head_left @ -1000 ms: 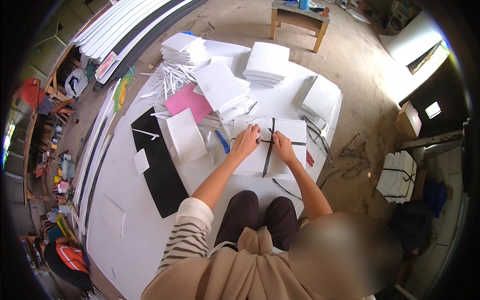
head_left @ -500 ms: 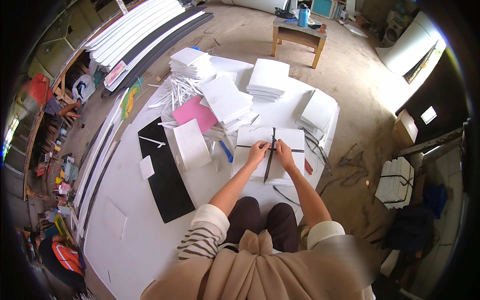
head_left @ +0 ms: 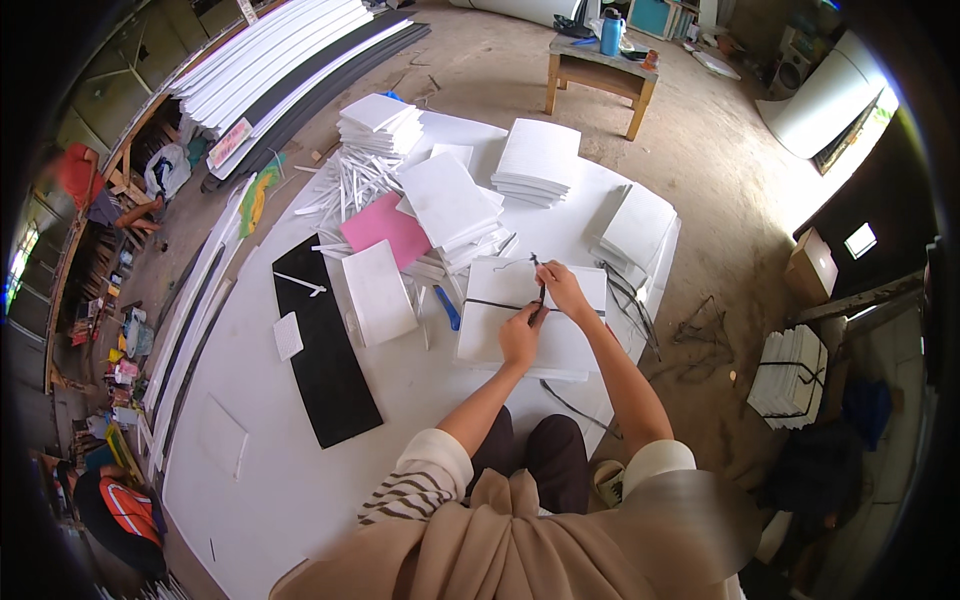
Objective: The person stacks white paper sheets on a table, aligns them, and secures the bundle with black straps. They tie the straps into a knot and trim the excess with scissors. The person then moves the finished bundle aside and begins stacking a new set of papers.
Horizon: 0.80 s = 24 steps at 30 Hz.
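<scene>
In front of me lies a stack of white foam sheets with a black strap running across its top. My left hand is closed on the strap above the middle of the stack. Just up and to the right, my right hand is also closed on it, and a dark length shows between the two hands. Loose strap ends stick up past the right fingers. The exact grip of the fingertips is partly hidden.
A blue-handled tool lies left of the stack. Further left are white blocks, a pink sheet and a black panel. Black straps hang at the table's right edge. A strapped bundle sits on the floor.
My left hand has moved down toward me and my right hand slightly up. The strap part that lay toward the near edge is now gathered up between my hands.
</scene>
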Each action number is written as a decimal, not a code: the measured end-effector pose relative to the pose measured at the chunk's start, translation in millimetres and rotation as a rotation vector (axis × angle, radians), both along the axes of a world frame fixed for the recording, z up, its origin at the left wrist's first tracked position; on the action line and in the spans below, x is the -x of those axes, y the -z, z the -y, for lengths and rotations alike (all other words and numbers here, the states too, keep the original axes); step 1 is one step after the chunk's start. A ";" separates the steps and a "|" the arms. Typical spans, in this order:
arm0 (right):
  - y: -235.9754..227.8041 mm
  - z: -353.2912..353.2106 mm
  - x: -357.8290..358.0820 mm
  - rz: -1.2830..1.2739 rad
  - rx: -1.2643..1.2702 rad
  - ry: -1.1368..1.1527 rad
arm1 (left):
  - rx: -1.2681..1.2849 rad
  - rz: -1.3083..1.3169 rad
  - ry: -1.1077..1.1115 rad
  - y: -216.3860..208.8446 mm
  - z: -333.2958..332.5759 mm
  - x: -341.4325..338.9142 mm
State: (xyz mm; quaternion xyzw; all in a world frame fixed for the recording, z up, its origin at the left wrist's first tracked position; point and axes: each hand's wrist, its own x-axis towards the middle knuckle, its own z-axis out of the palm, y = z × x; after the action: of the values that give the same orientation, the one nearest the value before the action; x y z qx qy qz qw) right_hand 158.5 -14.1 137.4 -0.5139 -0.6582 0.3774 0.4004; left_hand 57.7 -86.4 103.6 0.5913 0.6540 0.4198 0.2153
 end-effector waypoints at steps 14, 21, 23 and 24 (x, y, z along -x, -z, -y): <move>34.3 27.2 -12.4 0.169 -0.010 -0.136 | 0.260 0.235 -0.159 10.5 -18.4 -0.7; 41.5 24.6 -19.7 0.194 0.001 -0.092 | 0.339 0.327 0.066 -6.7 -23.2 6.7; 41.9 26.3 -16.3 0.184 -0.007 -0.088 | 0.317 0.313 0.101 -7.2 -23.7 12.4; 42.1 26.9 -14.4 0.179 -0.011 -0.086 | 0.328 0.291 0.092 -7.5 -24.1 14.7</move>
State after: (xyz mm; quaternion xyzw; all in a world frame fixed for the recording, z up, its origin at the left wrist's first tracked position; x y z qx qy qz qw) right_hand 172.8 -41.0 95.3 -0.5146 -0.7148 0.3431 0.3264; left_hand 43.0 -62.3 111.1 0.5108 0.6479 0.3786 0.4195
